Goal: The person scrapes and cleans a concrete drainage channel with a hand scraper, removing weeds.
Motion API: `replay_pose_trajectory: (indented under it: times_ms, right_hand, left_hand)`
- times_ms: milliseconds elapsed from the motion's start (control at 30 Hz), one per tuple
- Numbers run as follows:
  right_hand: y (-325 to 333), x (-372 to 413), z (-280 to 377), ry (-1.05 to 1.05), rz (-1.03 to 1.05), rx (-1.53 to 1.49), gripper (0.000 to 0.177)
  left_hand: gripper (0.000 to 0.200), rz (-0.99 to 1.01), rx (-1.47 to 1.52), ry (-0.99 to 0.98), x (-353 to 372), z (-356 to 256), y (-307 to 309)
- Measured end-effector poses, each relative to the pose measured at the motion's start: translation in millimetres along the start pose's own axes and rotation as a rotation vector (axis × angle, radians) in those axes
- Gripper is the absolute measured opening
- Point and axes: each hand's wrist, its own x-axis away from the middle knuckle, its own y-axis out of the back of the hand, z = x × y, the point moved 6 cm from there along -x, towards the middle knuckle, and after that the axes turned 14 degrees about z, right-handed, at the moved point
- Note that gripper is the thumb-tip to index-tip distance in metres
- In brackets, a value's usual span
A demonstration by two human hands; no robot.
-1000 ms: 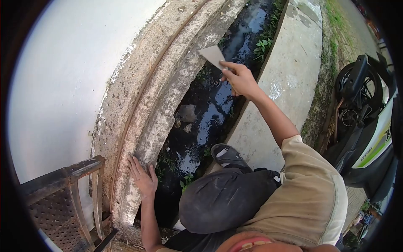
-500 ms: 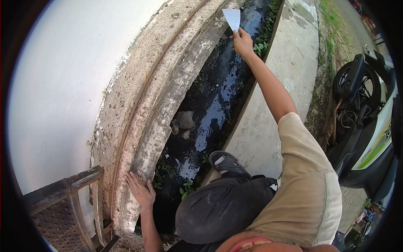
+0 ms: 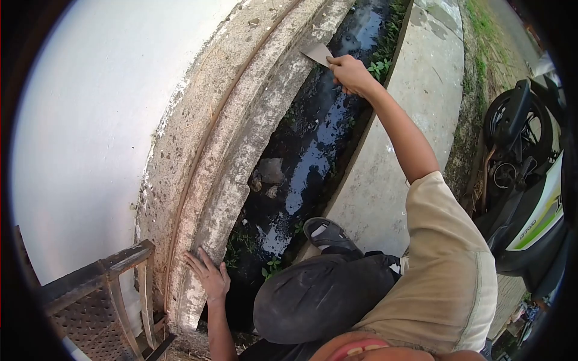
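My right hand (image 3: 353, 74) is closed around a putty knife (image 3: 316, 54) with a broad, flat metal blade. The blade lies tilted against the concrete ledge (image 3: 289, 75) on the far left side of the drain; my fingers hide the handle. Low on the same ledge, my left hand (image 3: 208, 277) rests with its fingers spread and nothing held. Below the ledge runs a drain (image 3: 301, 174) of dark water, with a stone block (image 3: 271, 171) lying in it.
A white wall (image 3: 102, 120) rises on the left, with a rusty metal frame (image 3: 96, 277) at lower left. To the right of the drain runs a concrete strip (image 3: 415, 108), where my shoe (image 3: 328, 233) is near the edge. A motorbike (image 3: 530, 204) stands at far right.
My right hand has brought the putty knife down and left, turning the blade from pointing up to lying against the ledge. My left hand stays on the ledge.
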Motion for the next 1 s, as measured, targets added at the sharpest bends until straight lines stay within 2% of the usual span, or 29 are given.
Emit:
replay_pose_trajectory:
  times_ms: [67, 133, 200, 333, 467, 533, 600, 667, 700, 733, 800, 867, 967, 1000]
  right_hand:
    - [1, -18, -5, 0.037, -0.131, 0.057, 0.041]
    - [-1, -22, -10, -0.020, -0.125, 0.065, 0.041]
    - [1, -12, -16, 0.047, -0.162, -0.180, 0.041]
    - [32, -6, -32, 0.066, -0.444, -0.209, 0.040]
    - [71, -56, -40, 0.122, -0.524, -0.192, 0.039]
    - [91, -84, -44, 0.090, -0.607, 0.170, 0.044]
    - [85, -88, -55, 0.057, -0.535, 0.121, 0.044]
    - [64, -101, -69, 0.146, -0.320, 0.244, 0.040]
    - [62, -83, -61, 0.151, -0.219, 0.203, 0.038]
    - [63, -89, -70, 0.155, -0.213, 0.207, 0.038]
    - [75, -89, -94, 0.212, -0.351, -0.249, 0.040]
    - [83, -89, -111, 0.170, -0.421, -0.291, 0.042]
    - [83, -82, -108, 0.154, -0.496, 0.052, 0.044]
    - [72, -73, -96, 0.160, -0.394, 0.218, 0.044]
  left_hand:
    - [0.076, -0.028, -0.012, -0.007, -1, -1, -4]
    - [0.076, -0.047, -0.031, -0.008, -4, -3, -2]
    - [0.075, -0.017, 0.058, 0.015, -1, -2, -4]
    - [0.074, 0.008, 0.089, -0.011, 3, 0, 3]
    - [0.074, 0.015, 0.088, -0.027, 4, 2, 0]
    - [0.074, -0.001, 0.085, -0.031, 3, 0, 2]
    - [0.073, 0.013, 0.092, -0.015, 3, -2, 5]
    - [0.074, 0.008, 0.098, -0.033, 3, 0, 6]
    - [0.074, 0.005, 0.105, -0.050, 4, 0, 6]
    - [0.074, 0.006, 0.109, -0.043, 4, 1, 5]
    - [0.076, 0.002, 0.094, -0.062, 4, 2, 4]
    - [0.076, 0.011, 0.088, -0.047, 4, 1, 3]
    - [0.077, 0.024, 0.085, -0.016, 3, 1, -2]
    - [0.077, 0.032, 0.086, 0.007, 2, 1, -2]
